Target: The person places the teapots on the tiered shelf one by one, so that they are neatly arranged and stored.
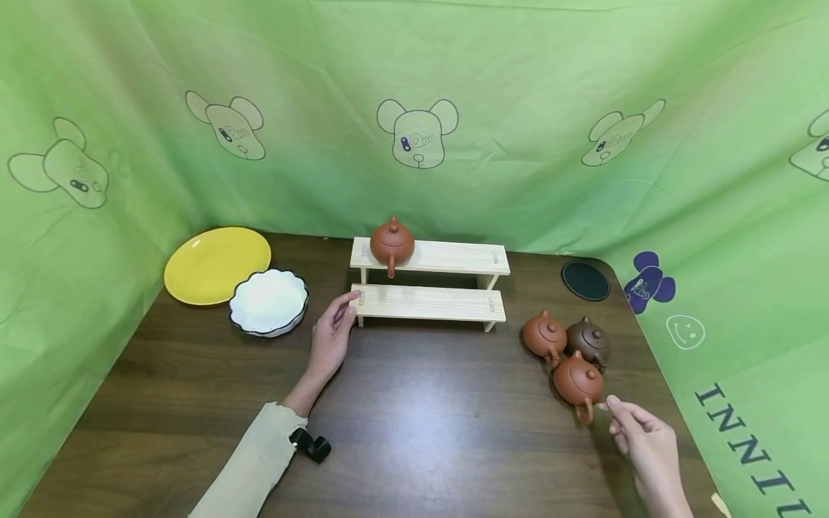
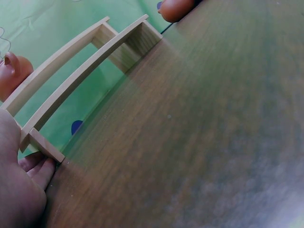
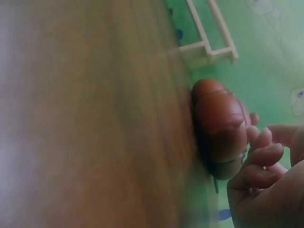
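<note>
My left hand (image 1: 332, 337) grips the left end of the lower tier of a light wooden two-tier stand (image 1: 427, 302). In the left wrist view, fingers (image 2: 42, 172) curl behind the tier's end leg. On the upper tier, at its left, sits a reddish-brown clay teapot (image 1: 392, 243). Over at the right, my right hand (image 1: 648, 442) has its thumb and forefinger close beside the handle of the front reddish-brown teapot (image 1: 578, 380), its fingers loosely bent. Behind that one stand another reddish-brown teapot (image 1: 542, 335) and a dark brown teapot (image 1: 588, 341), all clustered together.
A yellow oval plate (image 1: 214, 266) lies at the back left, with a white scalloped bowl (image 1: 268, 302) at its front edge. A dark oval mat (image 1: 586, 280) is at the back right. Green printed cloth (image 1: 518, 72) encloses the brown wooden table (image 1: 414, 432).
</note>
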### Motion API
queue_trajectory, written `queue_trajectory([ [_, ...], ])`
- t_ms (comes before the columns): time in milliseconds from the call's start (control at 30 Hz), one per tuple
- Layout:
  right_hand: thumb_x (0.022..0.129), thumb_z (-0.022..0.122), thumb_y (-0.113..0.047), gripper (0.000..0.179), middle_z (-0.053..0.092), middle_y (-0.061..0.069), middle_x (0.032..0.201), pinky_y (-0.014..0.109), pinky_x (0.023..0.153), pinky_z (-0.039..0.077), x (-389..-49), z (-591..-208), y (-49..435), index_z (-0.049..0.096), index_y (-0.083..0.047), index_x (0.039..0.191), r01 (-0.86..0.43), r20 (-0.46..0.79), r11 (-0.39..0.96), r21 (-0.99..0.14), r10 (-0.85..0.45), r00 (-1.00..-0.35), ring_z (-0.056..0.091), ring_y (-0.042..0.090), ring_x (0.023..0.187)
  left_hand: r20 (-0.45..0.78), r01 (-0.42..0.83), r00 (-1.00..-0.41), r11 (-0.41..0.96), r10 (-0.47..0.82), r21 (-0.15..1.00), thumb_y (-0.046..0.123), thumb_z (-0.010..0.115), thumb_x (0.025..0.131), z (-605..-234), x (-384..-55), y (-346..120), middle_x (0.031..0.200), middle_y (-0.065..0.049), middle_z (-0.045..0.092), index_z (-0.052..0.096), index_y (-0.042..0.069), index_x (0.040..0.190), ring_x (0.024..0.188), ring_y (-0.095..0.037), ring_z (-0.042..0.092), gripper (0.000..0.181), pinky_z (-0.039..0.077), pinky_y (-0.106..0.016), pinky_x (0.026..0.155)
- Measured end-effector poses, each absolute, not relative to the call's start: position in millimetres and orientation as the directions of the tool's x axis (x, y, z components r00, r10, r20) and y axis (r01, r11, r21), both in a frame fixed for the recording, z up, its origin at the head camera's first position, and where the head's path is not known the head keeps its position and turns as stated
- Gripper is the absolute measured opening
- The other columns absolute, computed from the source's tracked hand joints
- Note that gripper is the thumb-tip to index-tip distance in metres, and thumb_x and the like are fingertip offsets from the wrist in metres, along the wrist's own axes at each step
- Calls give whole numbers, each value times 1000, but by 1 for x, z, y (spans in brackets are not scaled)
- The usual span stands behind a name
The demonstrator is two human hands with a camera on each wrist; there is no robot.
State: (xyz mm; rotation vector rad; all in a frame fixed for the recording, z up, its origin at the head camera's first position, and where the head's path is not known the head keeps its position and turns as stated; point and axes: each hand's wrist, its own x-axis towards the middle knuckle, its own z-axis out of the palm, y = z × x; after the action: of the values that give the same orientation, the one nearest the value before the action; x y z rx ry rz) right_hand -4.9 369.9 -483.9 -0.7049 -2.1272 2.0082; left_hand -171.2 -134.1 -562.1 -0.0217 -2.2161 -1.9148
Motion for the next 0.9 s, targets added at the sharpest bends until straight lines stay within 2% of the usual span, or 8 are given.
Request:
queue_trajectory([
  [133, 111, 71, -18, 30, 61, -9, 65, 21, 44, 33, 0, -489, 372, 86, -23, 87, 287, -257, 28, -957, 372, -892, 48, -1, 53, 218, 195, -968, 174, -125, 965, 31, 61, 116, -553, -166, -133, 150, -13, 70, 73, 17, 145, 137, -24, 67, 34, 57, -31, 107],
  [200, 112, 70, -19, 31, 60, -9, 66, 25, 44, 28, 1, -490, 372, 86, -24, 87, 305, -275, 30, -952, 354, -894, 47, -1, 54, 203, 182, -971, 160, -125, 970, 31, 62, 116, -556, -167, -134, 150, -13, 69, 72, 17, 146, 137, -23, 67, 34, 57, -30, 108],
  [267, 112, 69, -20, 31, 60, -10, 66, 30, 47, 23, 2, -491, 372, 83, -22, 84, 323, -293, 32, -946, 343, -892, 47, -1, 54, 185, 164, -975, 165, -124, 973, 32, 63, 116, -561, -171, -135, 152, -7, 69, 72, 22, 146, 137, -18, 67, 33, 56, -26, 107],
  [433, 112, 70, -20, 31, 59, -9, 66, 38, 52, 20, 2, -494, 369, 78, -17, 82, 347, -311, 65, -936, 316, -896, 46, 0, 54, 173, 155, -979, 161, -107, 975, 33, 63, 116, -570, -177, -138, 153, -2, 68, 71, 25, 147, 138, -20, 67, 33, 55, -26, 108],
  [500, 112, 69, -20, 28, 60, -9, 68, 41, 52, 18, 0, -496, 367, 81, -17, 87, 344, -310, 78, -936, 287, -907, 42, 1, 53, 169, 153, -980, 149, -106, 977, 33, 63, 115, -571, -177, -139, 152, -1, 69, 72, 26, 146, 138, -21, 67, 32, 56, -27, 108],
  [667, 113, 66, -16, 25, 65, -8, 77, 44, 53, 15, -2, -502, 362, 87, -19, 99, 315, -292, 67, -947, 233, -928, 32, 7, 57, 134, 120, -985, 125, -107, 985, 33, 64, 115, -576, -178, -140, 150, 7, 70, 73, 33, 143, 137, -14, 67, 30, 54, -27, 110],
  [733, 114, 65, -15, 28, 65, -8, 79, 44, 53, 13, -3, -504, 362, 87, -18, 98, 301, -282, 54, -952, 226, -932, 28, 12, 58, 128, 115, -986, 117, -107, 986, 35, 65, 115, -580, -180, -140, 150, 8, 70, 73, 33, 143, 138, -14, 66, 30, 53, -28, 112],
  [900, 116, 60, -15, 34, 50, -10, 66, 47, 53, 9, -6, -504, 360, 88, -16, 96, 282, -272, 26, -959, 196, -942, 16, 22, 58, 128, 118, -987, 105, -101, 987, 39, 65, 114, -583, -181, -142, 151, 5, 69, 71, 33, 145, 140, -17, 65, 32, 53, -30, 113],
])
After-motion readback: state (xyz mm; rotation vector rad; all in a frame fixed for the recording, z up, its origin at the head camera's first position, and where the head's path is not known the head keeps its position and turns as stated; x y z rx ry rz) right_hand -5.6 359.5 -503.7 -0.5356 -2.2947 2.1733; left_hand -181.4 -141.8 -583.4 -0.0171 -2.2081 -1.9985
